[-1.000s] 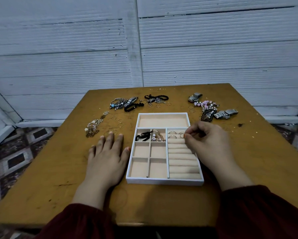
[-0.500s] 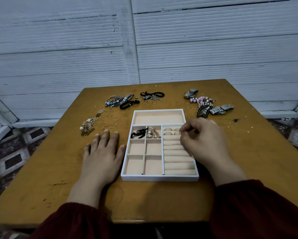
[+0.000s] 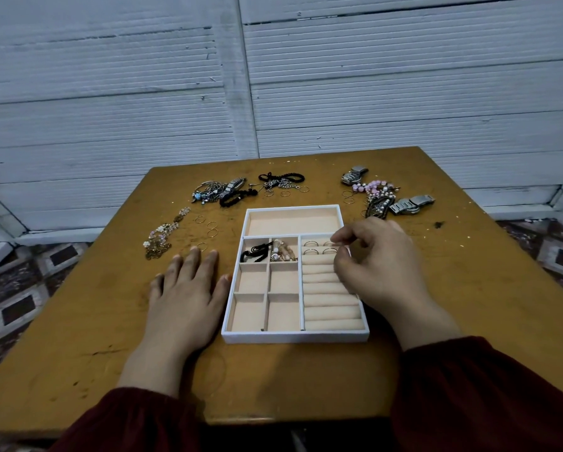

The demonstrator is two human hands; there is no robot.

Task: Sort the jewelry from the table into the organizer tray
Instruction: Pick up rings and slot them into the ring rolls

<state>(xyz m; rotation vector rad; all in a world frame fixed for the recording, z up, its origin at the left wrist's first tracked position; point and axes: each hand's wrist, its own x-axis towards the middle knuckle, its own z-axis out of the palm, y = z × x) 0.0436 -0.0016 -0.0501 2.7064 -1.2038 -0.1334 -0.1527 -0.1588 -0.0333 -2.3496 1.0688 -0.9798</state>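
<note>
Wooden table (image 3: 469,305) | left hand (image 3: 182,298) flat, fingers (image 3: 193,259) spread | right hand (image 3: 377,262) curled over rings (image 3: 310,251) in tray (image 3: 293,336), grip unclear

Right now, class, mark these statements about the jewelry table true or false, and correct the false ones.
1. The left hand lies flat on the table, beside the organizer tray. True.
2. The tray's long far compartment is full of jewelry. False: it is empty.
3. Rings sit in the far ring rolls. True.
4. The right hand rests on the table's far corner. False: it is over the ring rolls.
</note>
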